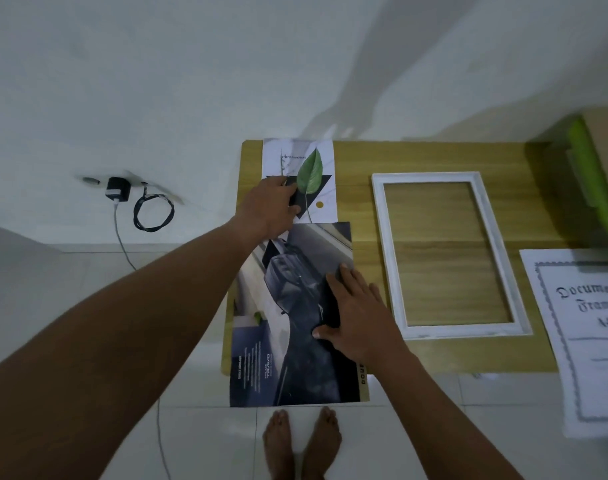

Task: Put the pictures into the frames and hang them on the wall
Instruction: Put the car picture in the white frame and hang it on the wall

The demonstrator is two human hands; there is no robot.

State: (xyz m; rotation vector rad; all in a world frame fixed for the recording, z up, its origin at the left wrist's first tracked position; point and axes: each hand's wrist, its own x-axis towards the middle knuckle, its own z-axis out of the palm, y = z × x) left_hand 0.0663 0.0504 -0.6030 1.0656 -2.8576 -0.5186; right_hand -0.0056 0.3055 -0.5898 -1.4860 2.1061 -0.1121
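A leaf picture (pixel 313 161) lies flat at the far left of the wooden table (pixel 434 157). My left hand (pixel 268 206) lies on its lower left part, fingers slightly bent over the paper. In front of it a dark car poster (pixel 288 341) hangs over the table's near edge. My right hand (pixel 358 313) presses flat on the poster with straight fingers. An empty white frame (pixel 378 216) lies on the table to the right of both pictures.
A white insert sheet printed "Document Frame A4" (pixel 586 341) lies at the right edge. A cardboard box with something green (pixel 593 174) stands at the far right. A black plug and coiled cable (pixel 122 195) hang on the wall to the left. My bare feet (pixel 302 441) stand on white tiles.
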